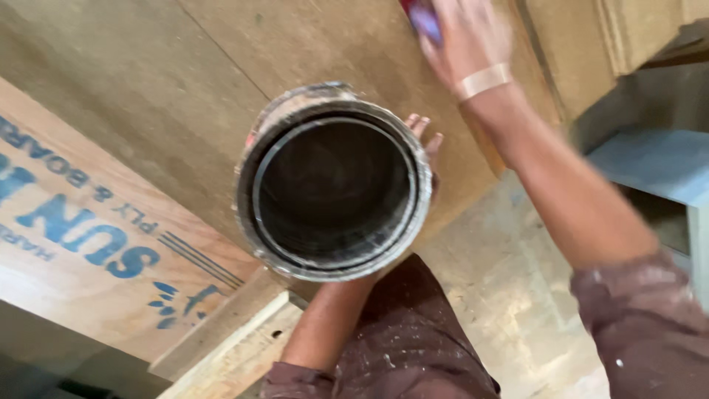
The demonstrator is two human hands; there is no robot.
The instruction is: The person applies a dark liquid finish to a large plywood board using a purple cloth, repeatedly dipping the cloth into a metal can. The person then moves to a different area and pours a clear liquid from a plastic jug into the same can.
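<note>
My left hand (422, 133) holds a round metal can (332, 181) from underneath, with only the fingertips showing past its right rim. The can is open at the top, dark inside, with a smeared rim. My right hand (465, 37) is stretched out over a brown board (221, 74) at the top of the view. It is shut on a small red and purple object (421, 16), blurred and partly cut off by the frame edge. A band circles my right wrist.
A plywood sheet (66, 244) with blue printing lies at the left. Pale wooden strips (236, 340) sit below it. A dusty floor (509, 295) shows at lower right, and a grey-blue ledge (650, 162) stands at the right.
</note>
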